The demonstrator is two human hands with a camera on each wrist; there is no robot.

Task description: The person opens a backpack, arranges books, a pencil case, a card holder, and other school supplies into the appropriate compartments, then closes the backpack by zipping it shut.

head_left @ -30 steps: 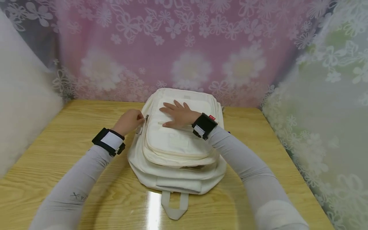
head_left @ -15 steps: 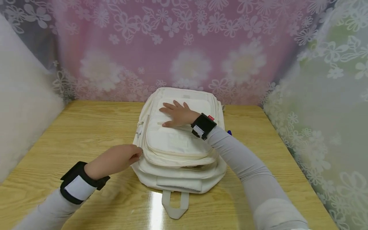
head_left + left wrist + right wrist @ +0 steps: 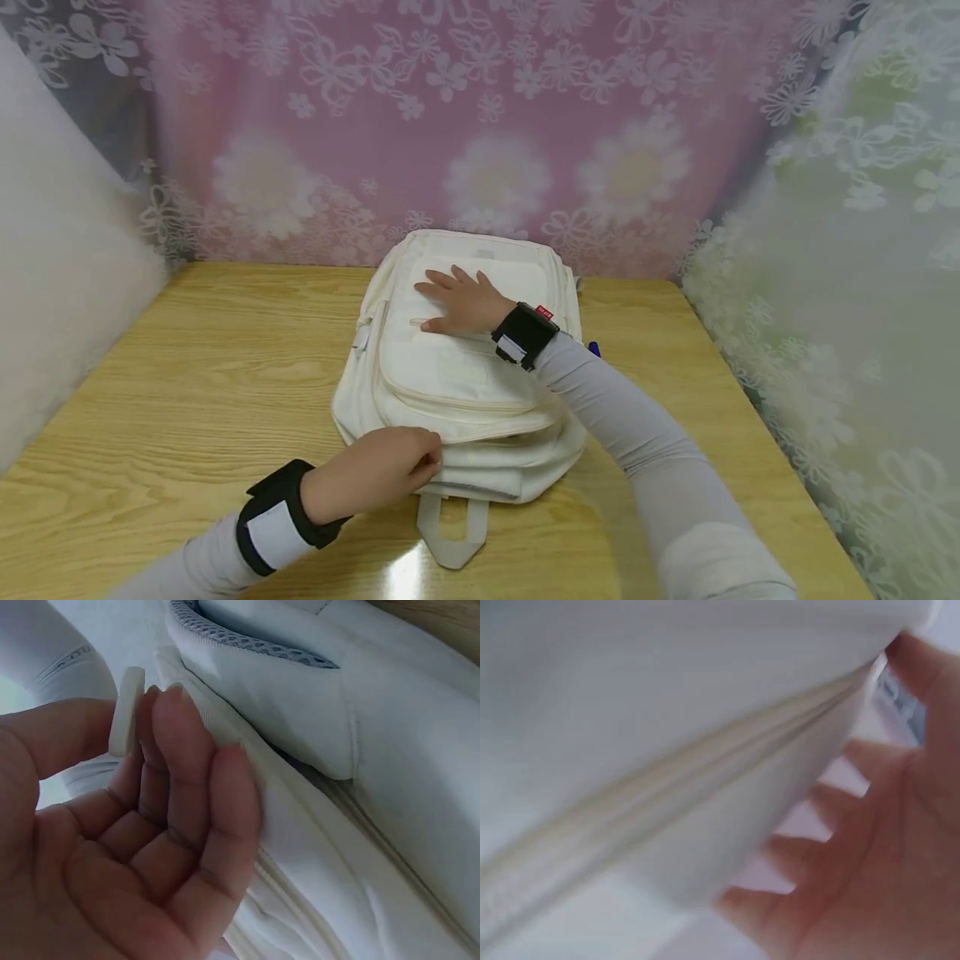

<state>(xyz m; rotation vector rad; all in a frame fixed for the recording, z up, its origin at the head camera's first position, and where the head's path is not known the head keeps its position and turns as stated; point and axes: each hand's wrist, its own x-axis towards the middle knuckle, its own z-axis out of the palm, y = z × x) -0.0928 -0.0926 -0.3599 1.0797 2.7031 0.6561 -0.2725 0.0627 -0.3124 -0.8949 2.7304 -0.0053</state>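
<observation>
A cream backpack (image 3: 431,358) lies on the table with its top handle (image 3: 452,552) toward me. My left hand (image 3: 390,468) is at the near edge of its front pocket. Between thumb and fingers it pinches a small flat cream zipper pull (image 3: 127,712), which the left wrist view shows well. The zipper line (image 3: 382,847) runs along the fabric beside the fingers. My right hand (image 3: 467,304) rests on the upper front of the backpack, fingers spread. In the right wrist view its fingers lie along the cream fabric (image 3: 727,802), which is blurred.
The wooden table (image 3: 247,333) extends on both sides of the backpack. A small blue item (image 3: 594,348) shows at the backpack's right side, partly behind my right sleeve. A pink floral curtain (image 3: 360,167) hangs at the back, with pale curtains on both sides.
My left hand has slid from the pocket's upper left side down around its corner to the near edge, pinching the zipper pull. The right hand has stayed in place.
</observation>
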